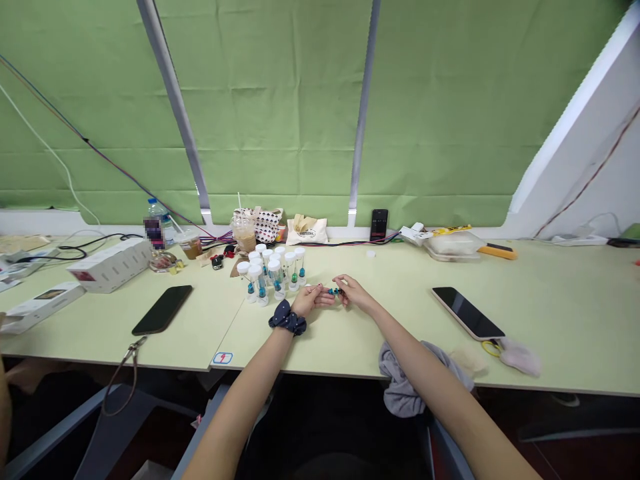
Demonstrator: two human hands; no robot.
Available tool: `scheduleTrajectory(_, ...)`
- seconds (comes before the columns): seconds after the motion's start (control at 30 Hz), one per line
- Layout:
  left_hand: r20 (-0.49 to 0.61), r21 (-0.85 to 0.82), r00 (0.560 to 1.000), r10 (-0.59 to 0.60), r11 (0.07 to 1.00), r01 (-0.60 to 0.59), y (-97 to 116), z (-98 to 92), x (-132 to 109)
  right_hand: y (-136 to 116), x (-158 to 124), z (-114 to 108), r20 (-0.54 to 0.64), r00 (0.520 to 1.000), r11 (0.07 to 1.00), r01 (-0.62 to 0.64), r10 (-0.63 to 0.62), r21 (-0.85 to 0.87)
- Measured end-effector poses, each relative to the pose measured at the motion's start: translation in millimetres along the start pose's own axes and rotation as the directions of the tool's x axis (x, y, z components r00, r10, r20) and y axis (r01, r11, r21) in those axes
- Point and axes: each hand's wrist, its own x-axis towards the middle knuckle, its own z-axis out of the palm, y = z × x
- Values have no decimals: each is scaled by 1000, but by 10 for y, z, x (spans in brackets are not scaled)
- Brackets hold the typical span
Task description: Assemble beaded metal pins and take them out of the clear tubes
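My left hand (311, 299) and my right hand (353, 291) meet over the pale green table (350, 333), both pinched on a small blue and clear piece (334, 291) held between them. A dark scrunchie (287, 318) sits on my left wrist. Just left of my hands stands a cluster of several small clear vials with white caps and blue-green contents (273, 270). What exactly the small piece is, I cannot make out.
A black phone (163, 309) lies at left, another phone (468, 313) at right. White boxes (110, 264), a water bottle (156, 225), iced drinks (243, 233), bags (306, 231) and a plastic container (453, 243) line the back. A grey cloth (405, 383) hangs over the front edge.
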Motion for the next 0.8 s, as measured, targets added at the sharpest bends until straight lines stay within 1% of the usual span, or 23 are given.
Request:
scheduleTrajectory(0.07,-20,4,1000,7,1000,-7,8,7,-5,-3,-1,-1,-9,999,999,46,-45,22)
scheduleTrajectory(0.13,-10,9,1000,0,1000,0,12,10,-7,-6,-2,-2,16,998,998,61,-61,15)
scheduleTrajectory(0.2,11,11,1000,-7,1000,7,11,11,-7,-12,-6,-2,30,999,999,29,-29,-17)
scheduleTrajectory(0.27,3,7,1000,1,1000,-1,10,8,-5,-22,-10,-2,9,1000,1000,-4,4,-9)
scheduleTrajectory(0.37,-36,-1,999,23,1000,-23,11,6,-3,-27,-11,-6,-19,998,997,54,-53,58)
scheduleTrajectory(0.43,-29,0,999,16,1000,-16,12,8,-5,-19,-7,-10,2,996,994,90,-90,57)
scheduleTrajectory(0.5,-3,1,1000,3,1000,-3,15,13,-8,-11,-4,-11,13,998,998,59,-59,3)
scheduleTrajectory(0.57,2,-3,1000,0,1000,0,18,16,-10,-13,-5,-7,-12,1000,1000,6,-6,-29)
scheduleTrajectory(0.6,-8,-4,1000,5,1000,-5,19,15,-10,-17,-9,-4,-25,1000,1000,2,-2,-25)
scheduleTrajectory(0.7,-44,0,999,16,1000,-16,21,8,-8,-29,-22,0,-11,997,997,73,-73,19)
scheduleTrajectory(0.77,-35,4,999,8,1000,-7,21,5,-7,-23,-24,0,23,994,995,103,-103,3)
scheduleTrajectory(0.8,-24,4,1000,0,1000,0,22,4,-7,-16,-21,0,29,995,995,98,-98,-16)
